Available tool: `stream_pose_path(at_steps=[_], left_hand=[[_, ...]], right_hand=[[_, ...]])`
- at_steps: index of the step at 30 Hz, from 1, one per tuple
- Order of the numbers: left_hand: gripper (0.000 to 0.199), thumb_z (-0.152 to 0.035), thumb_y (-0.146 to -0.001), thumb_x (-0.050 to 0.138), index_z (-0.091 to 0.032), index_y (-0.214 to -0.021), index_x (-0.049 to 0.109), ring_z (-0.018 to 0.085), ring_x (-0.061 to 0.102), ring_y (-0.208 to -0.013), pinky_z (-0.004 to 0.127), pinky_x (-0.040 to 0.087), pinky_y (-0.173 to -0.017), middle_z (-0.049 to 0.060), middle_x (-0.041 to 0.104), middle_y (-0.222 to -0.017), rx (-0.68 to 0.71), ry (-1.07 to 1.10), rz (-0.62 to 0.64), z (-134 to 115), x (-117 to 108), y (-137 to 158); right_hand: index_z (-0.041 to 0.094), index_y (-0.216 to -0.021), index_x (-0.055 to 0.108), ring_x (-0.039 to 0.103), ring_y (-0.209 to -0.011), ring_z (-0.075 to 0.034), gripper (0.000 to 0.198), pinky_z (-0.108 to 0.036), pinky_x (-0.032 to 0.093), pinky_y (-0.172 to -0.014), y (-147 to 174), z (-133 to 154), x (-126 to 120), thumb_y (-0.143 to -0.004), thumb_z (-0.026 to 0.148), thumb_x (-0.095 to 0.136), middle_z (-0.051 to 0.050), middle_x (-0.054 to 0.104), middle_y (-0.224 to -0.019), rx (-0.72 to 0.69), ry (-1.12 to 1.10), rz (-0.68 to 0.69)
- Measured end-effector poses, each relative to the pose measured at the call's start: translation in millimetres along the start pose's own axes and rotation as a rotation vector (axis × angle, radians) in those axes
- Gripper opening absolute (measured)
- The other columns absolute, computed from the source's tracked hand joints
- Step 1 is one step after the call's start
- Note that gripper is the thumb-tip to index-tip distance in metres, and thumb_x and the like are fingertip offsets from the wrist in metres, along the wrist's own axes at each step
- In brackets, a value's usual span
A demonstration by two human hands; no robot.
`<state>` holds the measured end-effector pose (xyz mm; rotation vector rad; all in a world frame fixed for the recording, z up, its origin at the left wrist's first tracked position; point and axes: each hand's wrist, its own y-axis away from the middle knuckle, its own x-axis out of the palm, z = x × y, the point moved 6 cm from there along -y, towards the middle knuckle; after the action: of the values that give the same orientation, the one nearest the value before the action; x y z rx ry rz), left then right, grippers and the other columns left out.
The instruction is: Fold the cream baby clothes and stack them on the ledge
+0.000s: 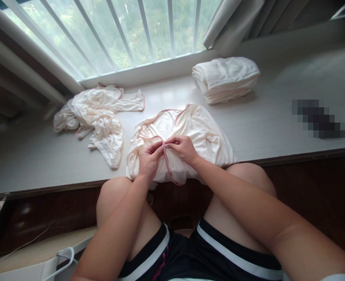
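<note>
Cream, soft-fabric garment with dusty-pink edging [209,128] lies at the middle of the front edge of a pale, wood-grained ledge [278,132], its near side overhanging that edge, its wider spread running along it. Left hand [149,158] and right hand [182,148] are equally near, fingertips meeting, both pinching the narrow pink fabric strip [167,162], which runs from the grip toward the front edge. Most of the garment lies beyond and to the right. Leftward sits a crumpled, cream, pink-trimmed garment [98,107]; near the back edge, right of centre, a folded stack of white, crinkled cloth [226,76].
</note>
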<state>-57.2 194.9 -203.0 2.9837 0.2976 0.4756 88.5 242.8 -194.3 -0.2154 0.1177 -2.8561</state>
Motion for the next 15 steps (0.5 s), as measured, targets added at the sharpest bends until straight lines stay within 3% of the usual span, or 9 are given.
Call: stream_pose_path(at_steps=[10,15], left_hand=[[0.034,-0.04,-0.073,0.086,-0.016,-0.097,0.081,0.015,0.063,-0.068,0.026,0.051,-0.063,0.006,0.076,-0.085,0.134,-0.272,-0.02,-2,4,16],[0.027,-0.039,-0.074,0.084,-0.018,-0.092,0.082,0.013,0.058,-0.059,0.026,0.049,-0.058,0.004,0.075,-0.08,0.176,-0.361,0.023,-2,10,20]], right_hand=[[0.018,-0.084,0.079,0.07,-0.084,-0.019,0.028,-0.031,0.054,-0.082,21,-1,-14,-0.073,0.043,0.084,-0.006,0.076,-0.087,-0.044,0.054,-0.029],[0.018,-0.082,0.078,0.069,-0.084,-0.019,0.03,-0.031,0.053,-0.081,30,2,-24,-0.071,0.046,0.085,-0.005,0.076,-0.086,-0.035,0.075,-0.026]])
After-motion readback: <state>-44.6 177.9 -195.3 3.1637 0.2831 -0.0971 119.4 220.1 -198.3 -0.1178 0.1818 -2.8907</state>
